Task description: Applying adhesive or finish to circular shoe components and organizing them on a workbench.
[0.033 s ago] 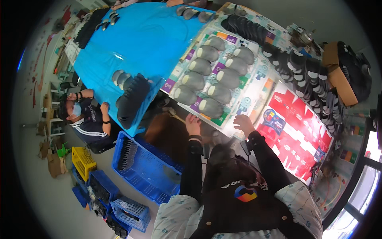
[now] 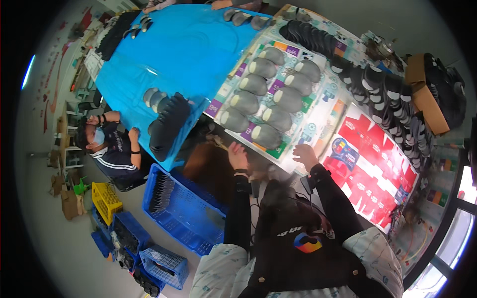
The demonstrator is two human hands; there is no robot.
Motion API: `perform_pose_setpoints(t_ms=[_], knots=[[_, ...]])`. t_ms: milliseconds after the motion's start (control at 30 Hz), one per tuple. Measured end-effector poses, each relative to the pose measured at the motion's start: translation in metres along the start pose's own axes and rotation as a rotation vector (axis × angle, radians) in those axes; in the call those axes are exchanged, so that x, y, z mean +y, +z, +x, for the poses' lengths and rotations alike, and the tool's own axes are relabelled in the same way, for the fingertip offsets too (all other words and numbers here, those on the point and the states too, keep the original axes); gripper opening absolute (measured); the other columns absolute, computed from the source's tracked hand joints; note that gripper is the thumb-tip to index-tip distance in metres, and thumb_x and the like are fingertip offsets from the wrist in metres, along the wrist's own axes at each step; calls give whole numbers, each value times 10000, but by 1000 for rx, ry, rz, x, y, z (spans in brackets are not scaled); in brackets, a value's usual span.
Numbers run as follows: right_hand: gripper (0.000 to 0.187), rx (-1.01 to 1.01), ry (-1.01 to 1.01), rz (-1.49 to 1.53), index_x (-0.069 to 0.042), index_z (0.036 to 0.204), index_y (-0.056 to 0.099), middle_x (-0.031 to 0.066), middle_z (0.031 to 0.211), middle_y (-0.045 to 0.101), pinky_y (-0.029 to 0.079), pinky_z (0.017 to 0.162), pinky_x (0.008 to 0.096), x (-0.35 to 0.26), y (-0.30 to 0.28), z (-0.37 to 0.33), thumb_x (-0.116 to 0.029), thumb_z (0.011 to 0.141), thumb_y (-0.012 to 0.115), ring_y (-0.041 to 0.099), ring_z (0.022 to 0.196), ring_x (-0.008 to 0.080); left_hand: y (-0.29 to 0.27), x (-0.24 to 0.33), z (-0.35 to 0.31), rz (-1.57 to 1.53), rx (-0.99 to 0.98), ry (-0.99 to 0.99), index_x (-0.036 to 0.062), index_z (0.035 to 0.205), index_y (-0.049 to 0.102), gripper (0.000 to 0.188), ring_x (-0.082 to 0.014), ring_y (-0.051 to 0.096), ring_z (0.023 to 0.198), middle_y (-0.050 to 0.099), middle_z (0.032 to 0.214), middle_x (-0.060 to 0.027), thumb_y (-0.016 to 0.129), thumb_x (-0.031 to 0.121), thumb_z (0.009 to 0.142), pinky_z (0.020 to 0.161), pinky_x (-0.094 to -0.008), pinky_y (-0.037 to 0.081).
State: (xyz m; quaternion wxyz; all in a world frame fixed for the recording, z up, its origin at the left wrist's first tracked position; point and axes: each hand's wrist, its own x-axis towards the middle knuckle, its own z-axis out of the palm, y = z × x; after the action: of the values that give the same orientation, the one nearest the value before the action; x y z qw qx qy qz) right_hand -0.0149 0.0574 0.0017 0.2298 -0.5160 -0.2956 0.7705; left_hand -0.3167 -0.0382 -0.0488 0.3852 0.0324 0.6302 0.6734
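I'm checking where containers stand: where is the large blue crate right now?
In the head view, the large blue crate sits left of centre, beside the person's left forearm and, in the picture, just below a corner of the blue-covered table.

White light burns out the window [image 2: 458, 229] at lower right, and the red sheet [image 2: 370, 166] glares. A shine streaks the blue table [image 2: 184, 39]; beneath, it's dim and perhaps slightly blurred. Straight lines bow toward blackened edges.
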Motion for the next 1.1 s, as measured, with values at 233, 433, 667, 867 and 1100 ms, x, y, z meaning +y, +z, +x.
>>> perform_pose_setpoints(t_ms=[233, 433, 667, 867, 1100], knots=[[298, 203, -9, 86, -123, 1311, 486, 51, 1207, 573, 552, 916, 467, 40, 21, 44, -153, 1015, 476, 612, 1112, 226, -33, 105, 132, 916, 46, 653, -39, 1176, 610, 267, -335, 685, 1056, 694, 1103, -215, 580, 37, 922, 906, -387, 533], [217, 282, 57, 116, -124, 1213, 493, 30, 1158, 563, 550, 905, 445, 43, 35, 63, -106, 997, 503, 614, 1082, 176, -12, 118, 194, 1374, -152, 540, 51, 998, 635, 159, -449, 629, 990, 671, 1036, -229, 558, 155, 906, 829, -520, 509], [250, 714, -72, -215, -3, 1063, 616, 71, 786, 602, 457, 569, 342, 46, 42, 89, -197, 916, 670, 559, 668, 162, -14, 106, 255, 1187, -490, 532, -21, 1032, 645, 363, -421, 616, 992, 680, 1055, -220, 533, 324, 1026, 802, -452, 494], [315, 623, -93, -251, 15, 1171, 583, 96, 842, 635, 444, 643, 341, 14, 75, 68, -194, 945, 651, 552, 734, 167, -34, 109, 271, 729, -574, -34, -27, 1354, 572, 402, -178, 555, 1221, 633, 1288, -97, 533, 241, 1058, 1035, -284, 430], [385, 807, -362, -259, 10, 1325, 562, 141, 1015, 696, 499, 801, 329, 43, 37, 72, -60, 954, 638, 631, 919, 191, -22, 94, 212, 748, -693, 86, -29, 1370, 574, 374, -139, 588, 1151, 660, 1260, -90, 563, 71, 1010, 1005, -273, 447]])
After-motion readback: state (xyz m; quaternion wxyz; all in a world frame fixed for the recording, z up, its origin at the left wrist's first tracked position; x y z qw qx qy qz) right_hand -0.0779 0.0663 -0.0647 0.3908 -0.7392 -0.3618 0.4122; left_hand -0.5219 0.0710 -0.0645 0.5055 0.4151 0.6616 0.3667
